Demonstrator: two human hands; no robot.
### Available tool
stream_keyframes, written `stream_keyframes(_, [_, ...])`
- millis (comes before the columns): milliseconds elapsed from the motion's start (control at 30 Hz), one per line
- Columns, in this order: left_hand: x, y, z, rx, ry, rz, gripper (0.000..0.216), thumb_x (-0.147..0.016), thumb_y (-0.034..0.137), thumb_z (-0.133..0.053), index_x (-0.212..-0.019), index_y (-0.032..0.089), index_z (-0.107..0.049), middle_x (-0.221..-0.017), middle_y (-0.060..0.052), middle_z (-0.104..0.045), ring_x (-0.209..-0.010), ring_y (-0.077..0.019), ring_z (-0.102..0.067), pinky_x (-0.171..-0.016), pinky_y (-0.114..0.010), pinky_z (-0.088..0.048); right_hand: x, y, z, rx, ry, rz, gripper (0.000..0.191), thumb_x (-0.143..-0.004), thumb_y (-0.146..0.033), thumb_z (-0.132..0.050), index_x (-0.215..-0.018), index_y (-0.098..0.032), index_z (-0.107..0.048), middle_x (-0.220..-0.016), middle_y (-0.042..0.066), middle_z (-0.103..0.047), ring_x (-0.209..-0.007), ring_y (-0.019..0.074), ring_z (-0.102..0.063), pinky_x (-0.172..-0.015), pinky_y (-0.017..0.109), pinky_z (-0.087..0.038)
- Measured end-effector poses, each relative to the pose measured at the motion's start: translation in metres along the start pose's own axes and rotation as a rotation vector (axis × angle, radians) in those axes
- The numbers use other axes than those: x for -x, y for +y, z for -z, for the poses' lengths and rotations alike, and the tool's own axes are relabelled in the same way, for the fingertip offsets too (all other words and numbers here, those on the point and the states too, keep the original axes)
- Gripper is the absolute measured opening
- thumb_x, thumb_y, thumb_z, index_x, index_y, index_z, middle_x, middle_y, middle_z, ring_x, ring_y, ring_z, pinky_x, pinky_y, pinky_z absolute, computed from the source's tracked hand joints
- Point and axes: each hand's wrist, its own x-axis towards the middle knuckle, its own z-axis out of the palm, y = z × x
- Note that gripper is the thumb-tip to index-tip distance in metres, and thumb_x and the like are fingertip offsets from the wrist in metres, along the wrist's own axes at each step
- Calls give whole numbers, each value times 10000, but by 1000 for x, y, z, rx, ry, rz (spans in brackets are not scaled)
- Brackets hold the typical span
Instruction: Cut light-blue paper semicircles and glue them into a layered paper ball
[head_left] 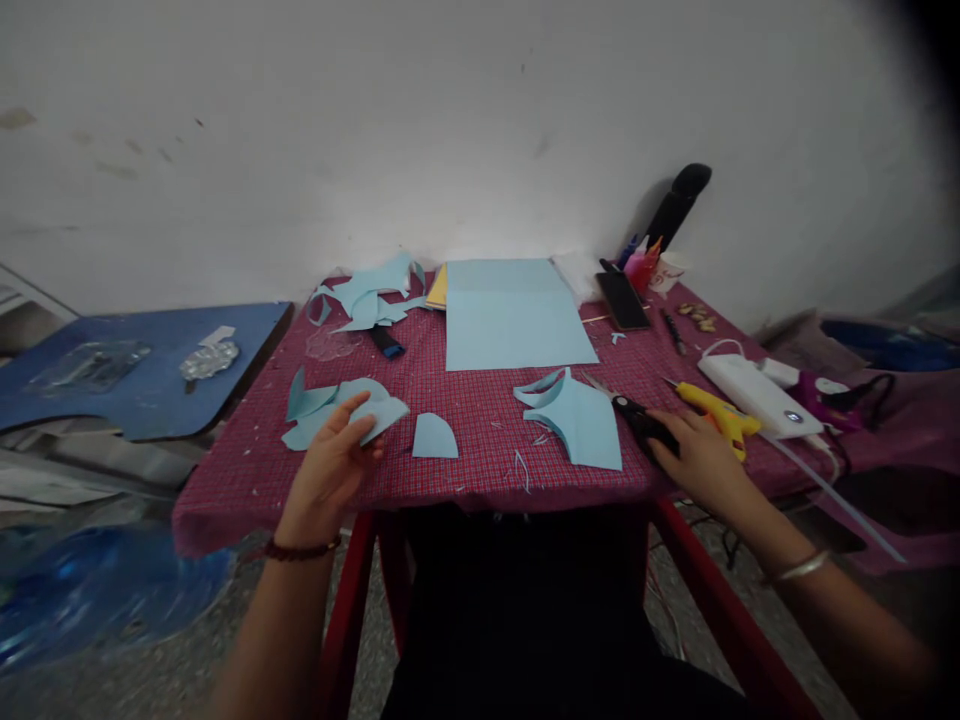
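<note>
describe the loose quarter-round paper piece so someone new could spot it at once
Find the red checked tablecloth, then look near its front edge. Between the left hand and the larger cut blue paper lies the light-blue quarter-round paper piece. Unlike its overlapping or irregular neighbours, it lies alone, with two straight sides and one curved edge.

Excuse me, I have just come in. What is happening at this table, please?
The person's left hand holds a light-blue paper piece, while the right hand is on black-handled scissors. Between the hands, a quarter-round piece and a larger piece with cut-away edges lie on the red checked tablecloth. A large rectangular sheet lies farther back.
</note>
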Motion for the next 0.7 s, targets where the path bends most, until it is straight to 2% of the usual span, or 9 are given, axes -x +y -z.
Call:
stream_keyframes(100, [-2, -17, 1, -157, 7, -21, 612, -652, 193, -765, -1224, 178, -549, -734, 36, -628, -459, -62, -519, -408, -158, -426, 2, -11, 10, -51, 64, 25, 351, -887, -289, -494, -1162, -121, -632, -1035, 165, -660, -1015, 326, -604, -943, 502, -463])
stream_keyframes(233, [-10, -33, -2, -425, -70, -125, 598, -680, 321, -747, -1219, 140, -561, -703, 27, -601, -510, -107, -531, -488, -222, -433, 6, -41, 25, -184, 66, 52, 294, -902, -256, -501, -1151, -162, -629, -1047, 139, -648, -1003, 283, -610, -933, 474, -487])
stream_keyframes(267, [-11, -35, -3, -548, -41, -204, 566, -698, 327, -727, -1209, 138, -573, -741, 2, -619, -570, -137, -567, -548, -256, -463, 7, -49, 27, -213, 42, 63, 295, -903, -251, -504, -1157, -164, -626, -1057, 138, -644, -1007, 277, -610, -929, 469, -492])
stream_keyframes(333, [-11, -38, -6, -857, 59, -451, 493, -747, 309, -675, -1203, 144, -586, -933, -85, -662, -819, -233, -635, -758, -362, -504, 8, -63, 28, -260, -20, 97, 331, -895, -252, -530, -1208, -173, -604, -1138, 143, -624, -1073, 275, -595, -961, 468, -484])
stream_keyframes(400, [-6, -40, -9, -1119, 135, -732, 423, -807, 276, -612, -1211, 153, -584, -1156, -150, -627, -1094, -306, -577, -968, -452, -433, 8, -72, 24, -289, -77, 134, 426, -874, -264, -573, -1294, -192, -551, -1268, 146, -573, -1178, 282, -552, -1022, 481, -450])
stream_keyframes(433, [-3, -42, -11, -1200, 132, -838, 395, -838, 262, -578, -1219, 156, -577, -1212, -159, -605, -1165, -314, -538, -1021, -469, -397, 8, -76, 22, -295, -100, 147, 486, -862, -271, -593, -1337, -201, -516, -1334, 147, -535, -1231, 287, -521, -1052, 490, -427])
stream_keyframes(500, [3, -47, -15, -1278, 66, -965, 346, -883, 237, -528, -1218, 161, -571, -1203, -152, -614, -1170, -293, -540, -1035, -463, -400, 6, -80, 15, -287, -131, 150, 574, -852, -286, -613, -1398, -205, -459, -1419, 152, -472, -1300, 295, -468, -1089, 502, -392])
stream_keyframes(567, [7, -54, -19, -1306, -30, -1024, 303, -900, 217, -510, -1190, 164, -579, -1141, -130, -646, -1103, -265, -579, -1003, -439, -441, 2, -82, 7, -255, -140, 120, 594, -855, -301, -611, -1413, -180, -447, -1427, 170, -469, -1308, 303, -468, -1092, 499, -393])
stream_keyframes(700, [6, -73, -20, -1362, -196, -1012, 257, -908, 195, -495, -1143, 157, -593, -1109, -112, -673, -1061, -255, -603, -969, -439, -475, -7, -82, -2, -196, -132, 74, 477, -885, -262, -552, -1344, -136, -522, -1312, 176, -586, -1211, 297, -565, -1053, 468, -447])
